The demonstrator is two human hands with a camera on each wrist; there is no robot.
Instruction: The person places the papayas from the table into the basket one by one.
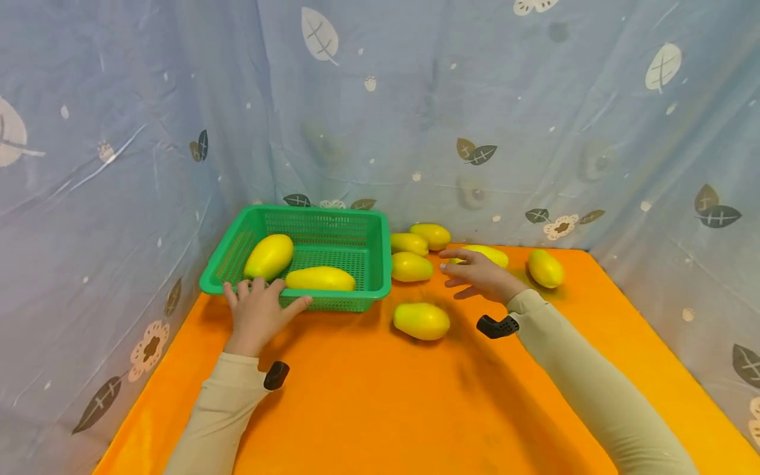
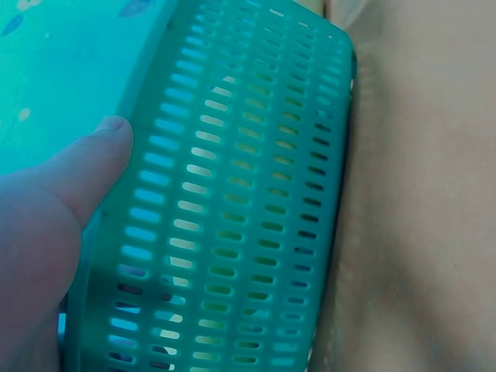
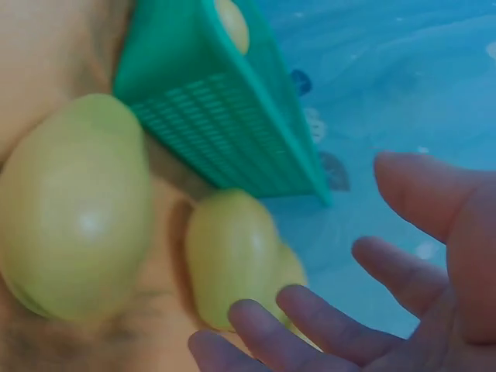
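Observation:
My left hand [image 1: 256, 315] rests at the near left rim of a green plastic basket [image 1: 380, 264], fingers spread along the rim. In the left wrist view its thumb [image 2: 108, 147] lies against the basket's slotted side. Two yellow, papaya-like fruits sit inside: one tilted at the left [image 1: 270, 256], one lying along the front wall [image 1: 320, 278]. My right hand [image 1: 483, 276] is held over the table right of the basket, fingers parted and holding nothing. Nearest it are a yellow fruit [image 1: 489, 254] partly hidden behind the hand and another [image 1: 421, 321] closer to me.
Beside the basket's right wall are three more yellow fruits, one in front [image 1: 411, 267], one behind [image 1: 411, 243] and one at the back [image 1: 431, 235]. Another fruit [image 1: 545, 268] lies farther right. Blue patterned curtains [image 1: 427, 119] enclose the orange tabletop [image 1: 368, 396].

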